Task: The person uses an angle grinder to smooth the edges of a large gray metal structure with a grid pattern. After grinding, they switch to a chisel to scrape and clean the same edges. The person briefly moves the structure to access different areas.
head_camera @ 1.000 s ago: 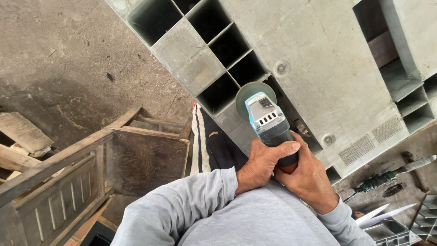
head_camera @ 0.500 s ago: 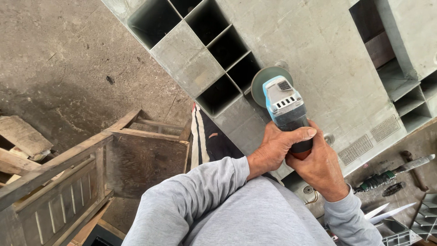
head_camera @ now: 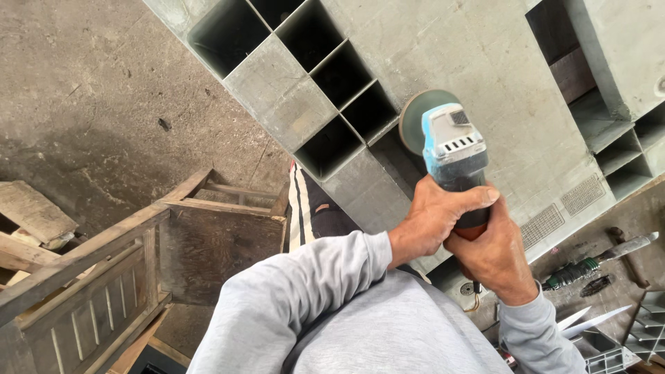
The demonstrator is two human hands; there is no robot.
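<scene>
From my remote seat, the wooden crate (head_camera: 138,263) sits low at left, close to my stance; stepping back could catch it. My left hand (head_camera: 433,218) and right hand (head_camera: 495,256) both hold a tight grip on the grinder (head_camera: 454,163), its disc (head_camera: 415,118) against the grey slab (head_camera: 485,62) beside an open cell. I judge the disc could snag that edge and kick. Loose tools (head_camera: 596,263) lie at right.
</scene>
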